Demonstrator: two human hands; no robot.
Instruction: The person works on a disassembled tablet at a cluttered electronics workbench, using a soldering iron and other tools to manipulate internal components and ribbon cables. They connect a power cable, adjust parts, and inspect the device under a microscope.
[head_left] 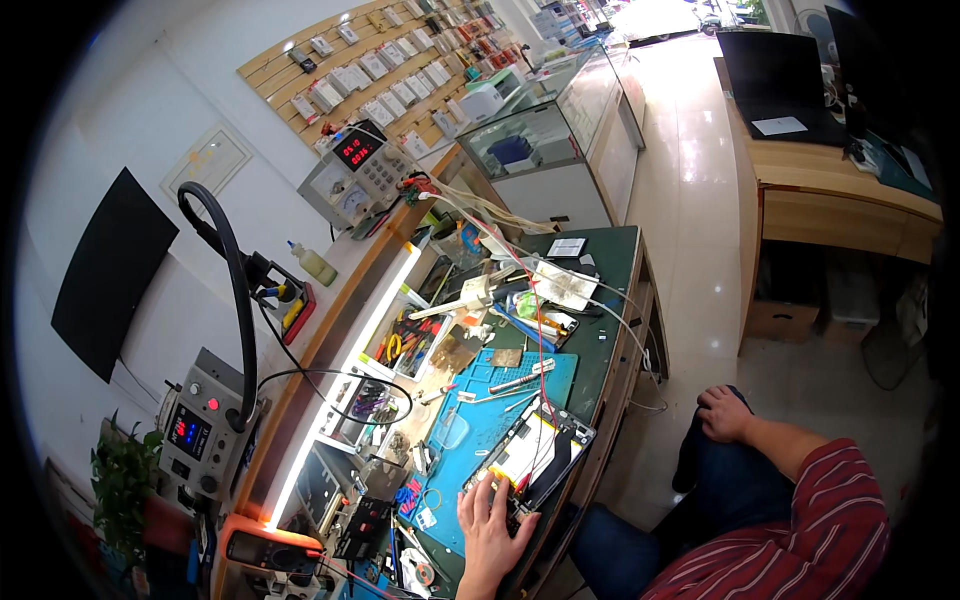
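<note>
— Check on the left hand (490, 528): spread wide, palm down, resting on the near end of the bared electronic device (522, 447).
— And find that device where?
— At the right-hand edge of the blue mat (488, 424), close to the rim of the bench (617, 280), with a red lead (541, 362) reaching down to it.
— Over to the right hand (724, 414), then!
— Away from the bench, draped over the blue-clad leg (738, 478), lightly curled and relaxed.
— Spot anything near the device?
— Yes: see slim tools (512, 383) on the mat, just beyond.
</note>
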